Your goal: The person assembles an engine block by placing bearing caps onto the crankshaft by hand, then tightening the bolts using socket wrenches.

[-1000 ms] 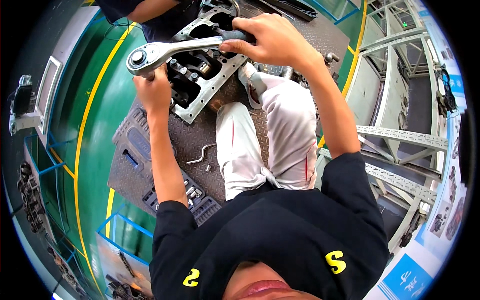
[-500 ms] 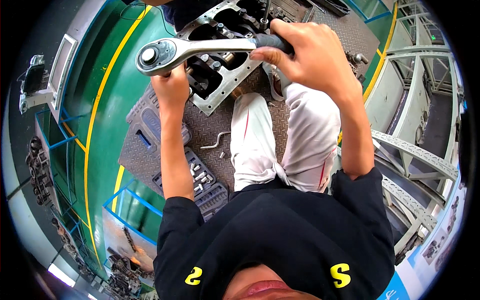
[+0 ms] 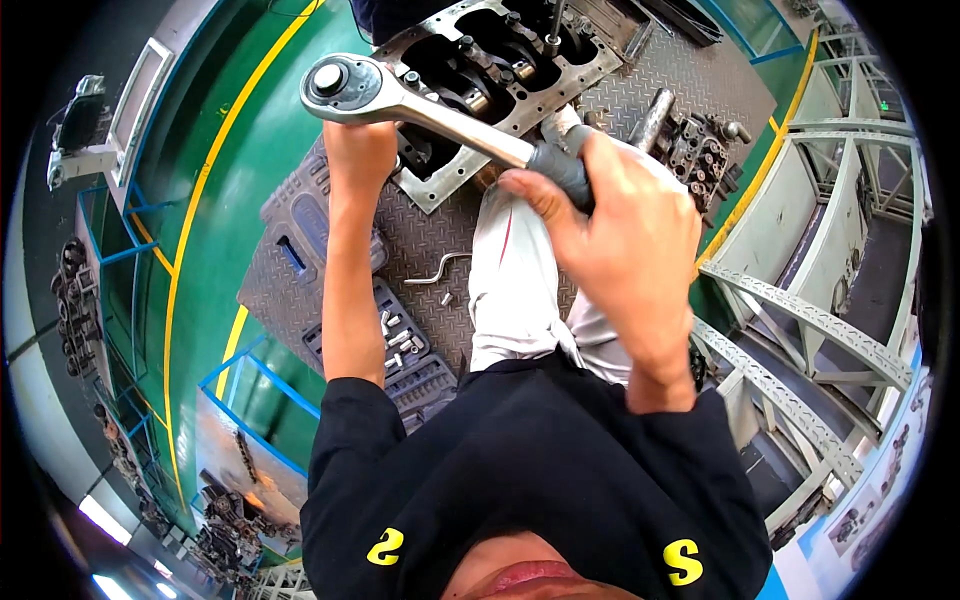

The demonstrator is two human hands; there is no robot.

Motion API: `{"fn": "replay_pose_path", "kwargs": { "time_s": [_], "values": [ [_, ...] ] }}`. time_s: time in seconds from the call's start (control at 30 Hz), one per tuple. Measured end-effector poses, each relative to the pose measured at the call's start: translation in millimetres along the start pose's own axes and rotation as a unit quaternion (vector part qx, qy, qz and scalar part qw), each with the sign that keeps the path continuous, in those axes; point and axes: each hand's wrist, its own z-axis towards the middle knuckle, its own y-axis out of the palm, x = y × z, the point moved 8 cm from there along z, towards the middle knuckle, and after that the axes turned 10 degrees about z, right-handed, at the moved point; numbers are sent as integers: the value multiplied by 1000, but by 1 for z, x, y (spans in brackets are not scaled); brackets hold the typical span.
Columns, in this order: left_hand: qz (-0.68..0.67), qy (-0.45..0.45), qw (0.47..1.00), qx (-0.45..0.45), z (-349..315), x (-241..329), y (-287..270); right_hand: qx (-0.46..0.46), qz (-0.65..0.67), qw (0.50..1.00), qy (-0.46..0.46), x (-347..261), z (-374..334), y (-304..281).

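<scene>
My right hand (image 3: 630, 230) is closed around the dark grip of a large chrome ratchet wrench (image 3: 450, 125), thumb along the near side. The wrench slants from its round head at upper left down to my right hand. Directly beneath that head is my left hand (image 3: 360, 155), closed in a fist; what it holds is hidden by the wrench. Below and beyond both hands lies an engine block (image 3: 435, 190) with crankshaft journals and bolts showing in its open bays. An upright metal rod with a socket (image 3: 553, 38) stands on its far right part.
A grey tool case (image 3: 300, 215) lies beside my left forearm, its socket tray (image 3: 405, 345) nearer me. On the patterned metal plate (image 3: 425, 235) rest a bent rod (image 3: 440, 268) and a loose socket (image 3: 447, 299). A bolted engine part (image 3: 700, 150) sits right. Someone's dark clothing (image 3: 385, 18) shows behind the block.
My right hand has pulled the wrench handle down toward me, turning it from nearly level to a slant. My left hand stays under the wrench head. The whole view has shifted slightly.
</scene>
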Motion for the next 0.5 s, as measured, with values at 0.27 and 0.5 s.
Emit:
{"fn": "replay_pose_path", "kwargs": {
  "time_s": [0.27,0.5],
  "values": [
    [-31,9,999,0,7,-5,1,-41,-26,999,14,-27,-34,-2],
    [-84,3,996,-16,7,-3,7,-11,-10,1000,-7,-47,-63,-2]
  ]
}}
